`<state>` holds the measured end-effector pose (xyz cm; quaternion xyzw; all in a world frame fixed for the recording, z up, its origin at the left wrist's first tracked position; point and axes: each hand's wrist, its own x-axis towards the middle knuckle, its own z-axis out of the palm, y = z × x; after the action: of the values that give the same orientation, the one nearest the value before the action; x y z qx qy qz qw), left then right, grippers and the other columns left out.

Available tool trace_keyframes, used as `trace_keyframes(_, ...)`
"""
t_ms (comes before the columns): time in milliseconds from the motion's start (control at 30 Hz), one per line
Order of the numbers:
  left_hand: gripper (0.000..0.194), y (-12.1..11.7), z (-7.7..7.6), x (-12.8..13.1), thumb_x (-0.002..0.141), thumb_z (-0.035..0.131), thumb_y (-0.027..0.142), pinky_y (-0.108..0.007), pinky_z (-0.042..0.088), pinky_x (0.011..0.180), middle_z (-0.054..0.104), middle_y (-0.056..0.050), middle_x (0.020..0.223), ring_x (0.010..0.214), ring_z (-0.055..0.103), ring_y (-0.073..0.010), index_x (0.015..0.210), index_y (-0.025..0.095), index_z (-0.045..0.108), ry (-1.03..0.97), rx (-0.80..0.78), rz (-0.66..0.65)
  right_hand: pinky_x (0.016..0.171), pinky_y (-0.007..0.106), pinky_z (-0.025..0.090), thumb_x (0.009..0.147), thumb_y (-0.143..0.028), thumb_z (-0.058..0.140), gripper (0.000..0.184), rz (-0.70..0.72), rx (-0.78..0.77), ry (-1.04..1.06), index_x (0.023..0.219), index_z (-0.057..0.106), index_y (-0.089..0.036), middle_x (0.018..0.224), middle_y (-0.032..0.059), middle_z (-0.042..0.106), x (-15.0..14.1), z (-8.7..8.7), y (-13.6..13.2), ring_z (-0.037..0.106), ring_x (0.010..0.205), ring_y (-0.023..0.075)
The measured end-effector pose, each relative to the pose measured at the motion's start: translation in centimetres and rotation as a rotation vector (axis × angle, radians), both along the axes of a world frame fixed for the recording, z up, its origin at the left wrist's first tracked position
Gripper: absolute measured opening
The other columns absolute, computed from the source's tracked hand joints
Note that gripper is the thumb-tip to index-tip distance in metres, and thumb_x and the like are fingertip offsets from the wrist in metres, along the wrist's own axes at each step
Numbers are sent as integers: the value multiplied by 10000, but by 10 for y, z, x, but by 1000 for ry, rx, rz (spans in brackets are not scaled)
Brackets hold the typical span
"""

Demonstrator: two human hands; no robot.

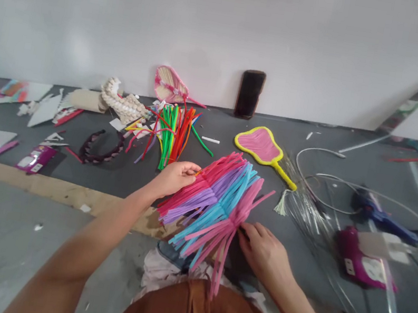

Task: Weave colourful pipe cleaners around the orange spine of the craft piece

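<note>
A row of pipe cleaners (221, 201), banded in red, purple, blue and pink, spans the space between my hands over the table's front edge. The bundles are pinched at their middles and fan out at both ends. My left hand (179, 175) is closed at the red end, where a short orange bit shows at the fingertips. At the pink end my right hand (262, 243) is closed too, its fingertips partly hidden. Just behind lie a yellow-rimmed pink fan shape (259, 143) with a handle, and a bundle of green and red pipe cleaners (174, 135).
A phone (250, 94) leans on the white wall at the back. To the right are loose clear strands (307, 194), a blue glue gun (387, 216) and a purple packet (360, 256). On the left lie a dark braided headband (101, 149), another purple packet (37, 158) and white scraps.
</note>
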<state>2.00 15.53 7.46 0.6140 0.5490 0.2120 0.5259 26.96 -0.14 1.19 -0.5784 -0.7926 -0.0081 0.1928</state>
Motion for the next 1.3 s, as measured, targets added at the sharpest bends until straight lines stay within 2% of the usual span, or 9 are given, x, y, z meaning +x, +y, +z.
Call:
trace_keyframes(100,304,-6,11,-3,647,685,183,-272,485,764,685,-9,842,774,630,-135,949,151,664,-45,3,15,627,291,470,953,-249,448,206,-13,45,69,941,640,-176,750,50,668,1,-3,-1,641,679,197)
trace_keyframes(200,320,-14,24,-7,593,729,169,-242,478,686,659,12,790,696,603,-104,902,151,648,-262,-98,77,669,299,493,934,-268,458,179,-47,15,241,964,612,-183,805,64,696,2,-3,0,662,734,203)
trace_keyframes(300,353,-24,38,-10,558,770,137,-227,478,676,667,12,788,689,602,-92,894,152,665,-486,-180,123,600,284,492,903,-288,454,176,-105,-153,508,960,590,-192,784,58,712,4,1,5,667,660,190)
trace_keyframes(433,364,-35,48,-15,631,788,186,-255,490,727,717,-28,879,740,629,-112,985,162,706,-569,-247,31,536,303,444,868,-347,444,226,-105,-324,660,718,557,-222,622,41,632,9,15,20,584,556,194)
trace_keyframes(567,289,-36,47,-22,688,790,316,-259,477,691,717,-19,786,667,611,-107,926,161,734,-546,-220,45,527,300,395,823,-420,524,274,-24,-445,781,640,534,-217,588,14,524,14,26,34,458,550,164)
trace_keyframes(900,258,-32,51,-36,655,805,331,-263,444,754,698,-2,773,704,582,-104,832,159,732,-442,-67,29,469,254,209,713,-596,682,438,-13,-880,1034,624,557,-185,539,-37,370,18,33,51,296,510,97)
trace_keyframes(1067,280,-29,49,-38,663,782,361,-272,439,769,687,-4,784,732,577,-115,840,153,718,-392,-24,23,475,246,209,700,-573,700,422,-10,-926,1031,665,601,-164,545,-35,409,15,36,58,296,501,84)
trace_keyframes(1200,322,-25,43,-38,639,787,386,-271,434,752,675,-3,777,736,568,-121,848,154,710,-373,-31,88,471,243,212,702,-576,708,421,-19,-944,1066,682,623,-164,525,-43,399,15,29,57,303,493,84)
trace_keyframes(1300,346,-19,38,-37,641,781,418,-266,428,741,658,1,760,714,550,-116,845,150,703,-374,-20,142,479,237,254,711,-571,718,406,-21,-980,1135,742,645,-173,587,-17,480,11,27,55,359,519,91)
